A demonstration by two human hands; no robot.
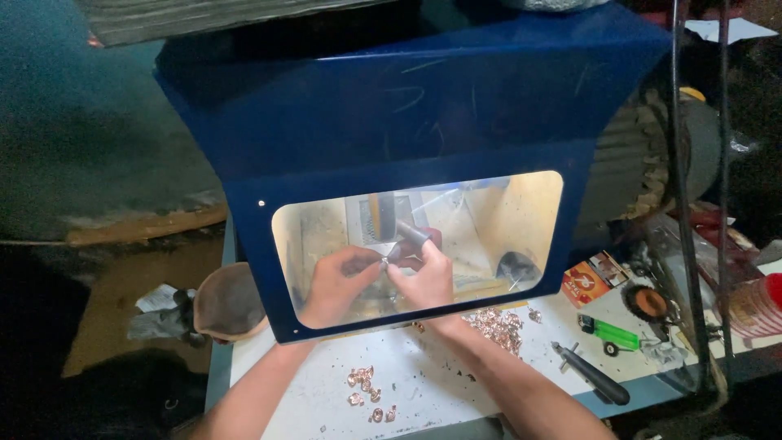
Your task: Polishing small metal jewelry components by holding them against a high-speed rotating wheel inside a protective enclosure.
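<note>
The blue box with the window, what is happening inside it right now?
A person works with both hands inside a blue hood, seen through its clear window. The left hand and right hand together pinch a small shiny piece near a wheel. On the white table outside lie two heaps of copper-coloured pieces, a green lighter and a black-handled tool.

A single view, from the person's head, looks steeply down and forward over both forearms. It sits close to the work: the blue hood (pixel 423 106) with its clear window (pixel 489 220) fills the middle, and the left hand (pixel 336 281) and right hand (pixel 423 277) show through that window. The white counter (pixel 423 383) runs beneath the arms, nearer the camera than the hands.
</note>
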